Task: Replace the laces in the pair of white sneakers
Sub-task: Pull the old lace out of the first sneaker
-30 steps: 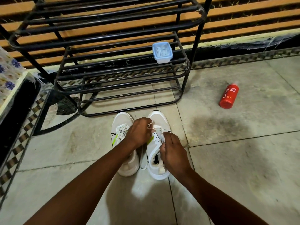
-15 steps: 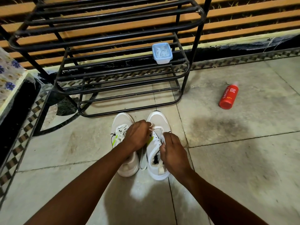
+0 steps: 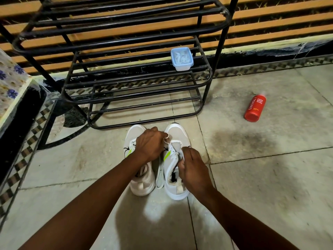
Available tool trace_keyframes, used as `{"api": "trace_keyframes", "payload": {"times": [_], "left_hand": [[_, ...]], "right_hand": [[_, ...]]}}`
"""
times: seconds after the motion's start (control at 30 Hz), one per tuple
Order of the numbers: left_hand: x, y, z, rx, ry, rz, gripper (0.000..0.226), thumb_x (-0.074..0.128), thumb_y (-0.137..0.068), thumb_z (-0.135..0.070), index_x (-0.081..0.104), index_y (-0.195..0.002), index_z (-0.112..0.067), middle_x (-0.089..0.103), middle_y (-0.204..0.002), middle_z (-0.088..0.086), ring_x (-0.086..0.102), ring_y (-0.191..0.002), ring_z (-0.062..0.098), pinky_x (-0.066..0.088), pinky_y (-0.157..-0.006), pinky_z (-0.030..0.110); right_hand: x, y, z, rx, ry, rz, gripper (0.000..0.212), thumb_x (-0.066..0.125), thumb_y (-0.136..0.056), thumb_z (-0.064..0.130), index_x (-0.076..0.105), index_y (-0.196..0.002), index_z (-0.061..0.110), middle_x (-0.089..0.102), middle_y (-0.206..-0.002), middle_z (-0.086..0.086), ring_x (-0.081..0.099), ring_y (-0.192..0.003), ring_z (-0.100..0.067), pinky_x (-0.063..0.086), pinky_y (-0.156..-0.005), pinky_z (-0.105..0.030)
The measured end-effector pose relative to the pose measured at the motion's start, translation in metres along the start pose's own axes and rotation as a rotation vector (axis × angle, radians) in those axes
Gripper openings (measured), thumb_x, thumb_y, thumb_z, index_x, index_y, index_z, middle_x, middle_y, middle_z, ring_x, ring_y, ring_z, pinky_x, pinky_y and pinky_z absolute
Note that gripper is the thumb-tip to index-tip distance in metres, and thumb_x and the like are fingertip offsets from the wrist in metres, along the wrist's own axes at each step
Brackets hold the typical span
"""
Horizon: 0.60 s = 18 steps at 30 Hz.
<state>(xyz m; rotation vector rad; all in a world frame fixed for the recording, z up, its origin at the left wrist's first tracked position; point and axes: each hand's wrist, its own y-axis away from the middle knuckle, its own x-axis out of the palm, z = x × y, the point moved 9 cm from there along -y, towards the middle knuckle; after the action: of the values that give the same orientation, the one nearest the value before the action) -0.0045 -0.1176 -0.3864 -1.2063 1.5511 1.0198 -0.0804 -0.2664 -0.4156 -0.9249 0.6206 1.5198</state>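
On the tiled floor (image 3: pixel 252 177), just near of a black shoe rack (image 3: pixel 137 83), two white sneakers stand side by side. Left hand (image 3: pixel 149 143) pinches a white lace (image 3: pixel 166 137) over the right sneaker (image 3: pixel 177 134); right hand (image 3: pixel 193 168) grips its tongue (image 3: pixel 175 147). The left sneaker (image 3: pixel 134 131) sits beside it.

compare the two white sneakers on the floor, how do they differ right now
The right sneaker has its upper eyelets bare with the tongue exposed; the left sneaker still shows lace crossing its front. The right hand grips the right sneaker's collar, while the left hand only passes over the left sneaker, pinching a lace at the right one. Both are white with a green side stripe, side by side, toes toward the rack.
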Motion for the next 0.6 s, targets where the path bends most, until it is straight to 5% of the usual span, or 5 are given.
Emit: {"api": "trace_keyframes", "payload": {"times": [0.23, 0.3, 0.4, 0.5, 0.6], "left_hand": [[-0.010, 0.003, -0.001, -0.028, -0.011, 0.021, 0.028, 0.045, -0.095, -0.035, 0.072, -0.103, -0.031, 0.049, -0.095, -0.002, 0.058, -0.110, 0.031, 0.050, -0.079, 0.038], [-0.019, 0.003, 0.002, -0.067, 0.240, -0.014, 0.042, 0.032, -0.090, -0.037, 0.071, -0.102, -0.024, 0.063, -0.096, -0.003, 0.063, -0.102, 0.024, 0.052, -0.082, 0.038], [-0.031, 0.002, 0.004, -0.146, 0.703, -0.035, 0.031, 0.044, -0.099, -0.005, 0.073, -0.102, -0.014, 0.067, -0.069, -0.024, 0.056, -0.066, -0.002, 0.045, -0.063, 0.022], [-0.046, 0.004, -0.001, -0.228, 0.977, -0.036, 0.034, 0.042, -0.102, 0.002, 0.075, -0.106, -0.005, 0.056, -0.053, -0.023, 0.044, -0.054, -0.001, 0.039, -0.050, 0.014], [-0.067, 0.002, -0.014, -0.196, 1.210, -0.043, 0.036, 0.044, -0.103, -0.003, 0.079, -0.105, -0.009, 0.044, -0.060, -0.011, 0.036, -0.056, 0.006, 0.031, -0.056, 0.023]], "right_hand": [[0.002, -0.001, -0.001, -0.016, -0.026, -0.007, 0.046, 0.035, -0.090, 0.034, 0.053, -0.125, 0.011, 0.058, -0.118, -0.007, 0.058, -0.107, -0.026, 0.051, -0.077, -0.030], [-0.003, -0.001, 0.000, -0.033, -0.058, -0.035, 0.039, 0.039, -0.094, 0.036, 0.055, -0.120, 0.013, 0.058, -0.114, -0.004, 0.058, -0.104, -0.025, 0.053, -0.074, -0.032], [-0.014, -0.002, -0.005, -0.044, -0.145, -0.095, 0.031, 0.043, -0.101, 0.040, 0.057, -0.116, 0.017, 0.060, -0.113, 0.000, 0.059, -0.103, -0.021, 0.054, -0.077, -0.035], [-0.027, -0.011, -0.003, -0.087, -0.260, -0.135, 0.034, 0.052, -0.099, 0.036, 0.059, -0.123, 0.013, 0.062, -0.118, -0.002, 0.060, -0.110, -0.021, 0.050, -0.093, -0.031], [-0.030, -0.031, 0.018, -0.170, -0.325, -0.092, 0.048, 0.068, -0.089, 0.030, 0.059, -0.131, 0.011, 0.062, -0.126, -0.004, 0.058, -0.119, -0.019, 0.045, -0.102, -0.025]]}}
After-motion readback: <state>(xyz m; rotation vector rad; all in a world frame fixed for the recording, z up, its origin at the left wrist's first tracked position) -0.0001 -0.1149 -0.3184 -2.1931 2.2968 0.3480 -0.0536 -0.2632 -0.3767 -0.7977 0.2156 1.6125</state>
